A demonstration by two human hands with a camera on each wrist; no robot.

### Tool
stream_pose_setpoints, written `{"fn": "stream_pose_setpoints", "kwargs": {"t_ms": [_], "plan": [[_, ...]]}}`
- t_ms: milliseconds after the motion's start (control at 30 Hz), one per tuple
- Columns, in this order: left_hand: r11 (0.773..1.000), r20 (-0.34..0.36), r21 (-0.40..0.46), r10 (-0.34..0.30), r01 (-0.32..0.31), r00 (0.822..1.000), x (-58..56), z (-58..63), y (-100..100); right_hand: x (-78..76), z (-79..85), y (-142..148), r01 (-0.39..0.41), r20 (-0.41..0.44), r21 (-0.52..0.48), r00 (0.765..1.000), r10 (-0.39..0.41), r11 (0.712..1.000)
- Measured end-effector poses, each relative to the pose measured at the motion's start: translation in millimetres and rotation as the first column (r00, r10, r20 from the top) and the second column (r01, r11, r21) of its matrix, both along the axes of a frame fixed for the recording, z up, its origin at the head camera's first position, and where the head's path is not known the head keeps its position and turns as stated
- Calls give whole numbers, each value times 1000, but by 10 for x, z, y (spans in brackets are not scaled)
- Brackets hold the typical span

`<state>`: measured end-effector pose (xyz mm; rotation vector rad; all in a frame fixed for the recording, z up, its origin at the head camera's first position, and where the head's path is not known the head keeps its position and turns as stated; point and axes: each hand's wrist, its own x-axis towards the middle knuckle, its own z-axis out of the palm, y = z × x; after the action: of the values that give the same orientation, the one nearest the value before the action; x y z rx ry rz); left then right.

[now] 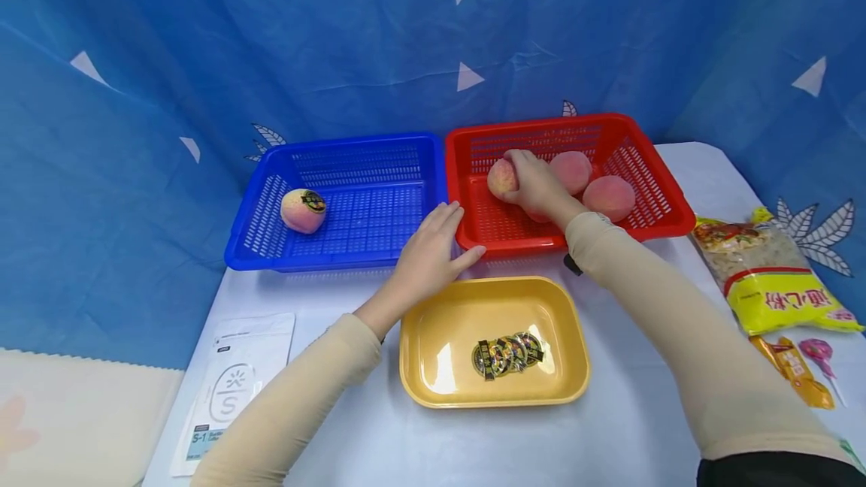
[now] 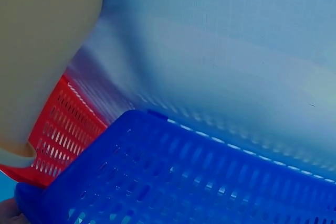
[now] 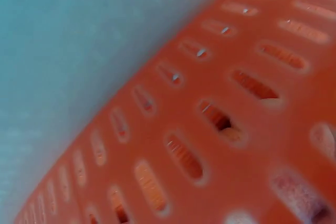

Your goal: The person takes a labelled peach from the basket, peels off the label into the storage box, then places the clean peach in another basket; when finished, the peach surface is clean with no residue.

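Observation:
My right hand (image 1: 541, 185) reaches into the red basket (image 1: 497, 246) and grips a peach (image 1: 502, 179), with the thumb on its near side. Beside that hand lie more peaches, one at the back (image 1: 571, 171) and one at the right (image 1: 611, 198); another is mostly hidden under the palm. My left hand (image 1: 428, 254), its fingers extended, lies at the corner where the blue basket (image 1: 345, 258) meets the red one. Inside the blue basket is one peach (image 1: 302, 211) with a black label on it. The wrist views mostly show slotted basket walls.
Nearest me is a yellow tray (image 1: 446, 389) with several overlapping black-and-gold labels (image 1: 507, 354). A white pouch (image 1: 230, 389) lies at left. On the right are a yellow food bag (image 1: 771, 276), an orange packet (image 1: 794, 370) and a pink lollipop (image 1: 817, 352). Blue cloth hangs behind the baskets.

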<state>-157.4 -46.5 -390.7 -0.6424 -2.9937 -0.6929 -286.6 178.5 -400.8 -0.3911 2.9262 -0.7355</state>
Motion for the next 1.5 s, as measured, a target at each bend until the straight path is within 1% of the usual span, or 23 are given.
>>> {"fn": "stream_pose_setpoints", "kwargs": {"t_ms": [133,367,667,933,1100,1167,1300,1400,1500], "plan": [[1000,0,-2,1,-1,1000,11,14,13,22,0,4,10,-10,8,1000,-10,1000],[1000,0,-19,6,-6,1000,18,17,15,42,10,41,-16,-55,1,998,16,1000],[1000,9,-15,8,-8,1000,15,-1,10,56,23,46,4,-48,-10,999,-5,1000],[1000,14,20,6,-6,1000,2,16,-9,106,62,63,-17,-69,12,997,18,1000],[1000,22,25,1,-2,1000,12,30,-26,135,74,71,-21,-86,20,996,22,1000],[999,31,35,2,-3,1000,35,43,-45,167,98,71,-25,-97,9,995,26,1000],[998,30,67,16,-18,999,108,95,-123,269,187,66,-56,-151,-42,987,49,998],[995,16,91,34,-36,999,175,154,-226,381,278,69,-87,-195,-94,979,67,992],[994,3,96,61,-61,998,247,218,-379,518,365,76,-107,-201,-130,976,79,986]]}}
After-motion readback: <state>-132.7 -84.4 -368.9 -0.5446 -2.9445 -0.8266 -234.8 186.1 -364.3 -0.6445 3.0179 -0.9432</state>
